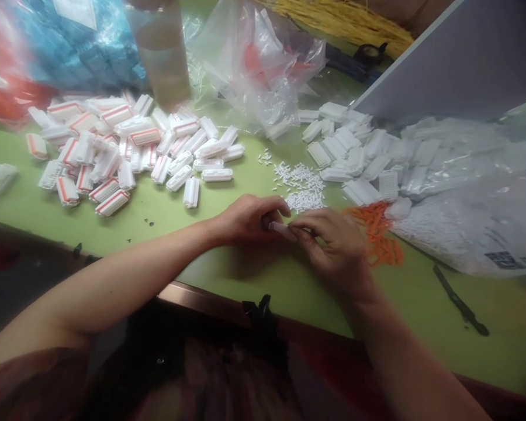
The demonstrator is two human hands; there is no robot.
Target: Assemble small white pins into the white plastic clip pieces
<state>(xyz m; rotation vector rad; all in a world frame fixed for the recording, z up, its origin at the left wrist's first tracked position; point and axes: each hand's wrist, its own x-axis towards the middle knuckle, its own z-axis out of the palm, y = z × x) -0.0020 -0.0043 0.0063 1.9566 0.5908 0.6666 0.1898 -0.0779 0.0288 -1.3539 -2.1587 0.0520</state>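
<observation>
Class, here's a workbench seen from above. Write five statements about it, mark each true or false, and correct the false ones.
1. The left hand and right hand meet at a small pale piece. True.
2. The dark knife-like tool is in the right hand. False: it lies on the table.
3. Orange pieces lie beside the right hand. True.
4. The tabletop is blue. False: it is green.
5. Some white blocks have orange stripes. True.
</observation>
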